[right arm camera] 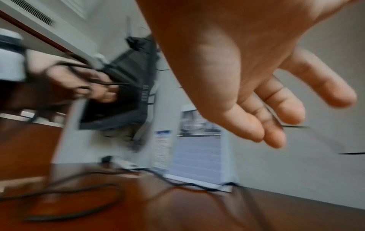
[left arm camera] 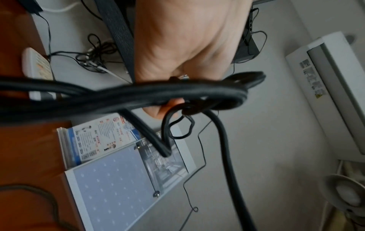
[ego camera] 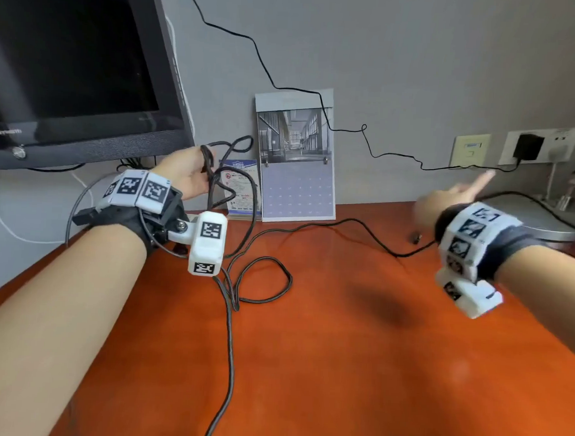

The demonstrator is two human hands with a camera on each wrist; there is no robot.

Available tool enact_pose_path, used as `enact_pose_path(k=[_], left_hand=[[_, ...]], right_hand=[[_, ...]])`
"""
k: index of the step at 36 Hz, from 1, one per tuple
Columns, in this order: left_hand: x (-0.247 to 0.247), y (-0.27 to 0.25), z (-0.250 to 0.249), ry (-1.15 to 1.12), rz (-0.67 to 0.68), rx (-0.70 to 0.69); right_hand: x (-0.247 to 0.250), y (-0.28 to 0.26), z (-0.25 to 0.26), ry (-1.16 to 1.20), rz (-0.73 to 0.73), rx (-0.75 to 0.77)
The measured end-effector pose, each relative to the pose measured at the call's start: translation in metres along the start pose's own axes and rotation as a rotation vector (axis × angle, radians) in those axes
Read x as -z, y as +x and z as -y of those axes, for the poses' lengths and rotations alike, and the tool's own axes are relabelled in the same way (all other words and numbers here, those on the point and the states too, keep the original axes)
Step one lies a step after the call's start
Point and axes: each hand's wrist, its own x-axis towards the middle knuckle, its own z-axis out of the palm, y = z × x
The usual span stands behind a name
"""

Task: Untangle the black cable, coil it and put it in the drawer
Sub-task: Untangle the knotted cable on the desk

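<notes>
The black cable (ego camera: 265, 296) trails in loops over the orange-brown desk (ego camera: 354, 371) and off its front edge. My left hand (ego camera: 188, 174) is raised at the back left, below the monitor, and grips a tangled bunch of cable loops; the left wrist view shows the black cable (left arm camera: 177, 92) lying across my fingers (left arm camera: 158, 112). My right hand (ego camera: 453, 196) hovers at the back right with fingers spread and relaxed, blurred, holding nothing. The right wrist view shows the right hand (right arm camera: 272, 118) empty. No drawer is visible.
A dark monitor (ego camera: 71, 66) stands at the back left. A calendar (ego camera: 296, 158) and a leaflet (ego camera: 242, 188) lean on the wall. A thin black wire (ego camera: 367, 135) runs along the wall to a plugged adapter (ego camera: 528, 147). A grey round base (ego camera: 545, 224) sits at the right.
</notes>
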Motion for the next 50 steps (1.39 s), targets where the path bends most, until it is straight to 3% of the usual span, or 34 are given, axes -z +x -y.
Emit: enact_pose_path(k=[3, 6, 9, 13, 16, 20, 23, 27, 35, 37, 39, 40, 42, 44, 50], left_hand=[[-0.012, -0.002, -0.004, -0.076, 0.068, -0.021], [-0.021, -0.006, -0.007, -0.091, 0.188, -0.053], [-0.025, -0.011, -0.012, -0.101, 0.285, -0.071], [-0.028, -0.017, -0.018, -0.105, 0.347, -0.093], [-0.032, -0.020, -0.021, -0.092, 0.362, -0.116], [-0.029, -0.020, -0.022, -0.067, 0.329, -0.155], [-0.017, -0.015, -0.023, -0.067, 0.282, -0.158], [0.006, -0.002, -0.022, -0.064, 0.210, -0.155], [0.035, 0.022, -0.006, -0.195, 0.074, -0.060], [0.030, 0.025, 0.000, -0.186, 0.030, -0.056], [0.024, 0.029, 0.004, -0.164, -0.019, -0.068], [0.021, 0.031, 0.005, -0.140, -0.049, -0.084], [0.014, 0.035, 0.005, -0.098, -0.086, -0.118], [0.008, 0.037, 0.005, -0.101, -0.088, -0.125], [-0.006, 0.044, 0.005, -0.056, -0.113, -0.159]], right_hand=[[0.011, -0.021, 0.052, 0.202, -0.154, 0.397], [0.021, -0.050, 0.099, 0.537, -0.177, 0.859], [0.032, -0.060, 0.140, 0.755, -0.242, 1.145], [0.044, -0.064, 0.174, 0.569, -0.323, 1.301], [0.038, -0.062, 0.194, 0.295, -0.169, 1.283], [0.028, -0.058, 0.207, 0.217, -0.059, 1.343], [0.029, -0.045, 0.188, 0.204, 0.013, 1.279], [0.012, -0.008, 0.155, 0.183, -0.013, 1.084], [-0.057, 0.057, 0.060, 0.307, 0.118, 0.413], [-0.068, 0.063, 0.035, 0.515, 0.240, 0.359], [-0.072, 0.070, 0.018, 0.916, 0.450, 0.360], [-0.076, 0.080, 0.012, 1.073, 0.473, 0.362], [-0.085, 0.099, 0.004, 1.197, 0.489, 0.352], [-0.069, 0.085, -0.007, 1.177, 0.529, 0.318], [-0.066, 0.102, -0.013, 0.770, 0.116, 0.073]])
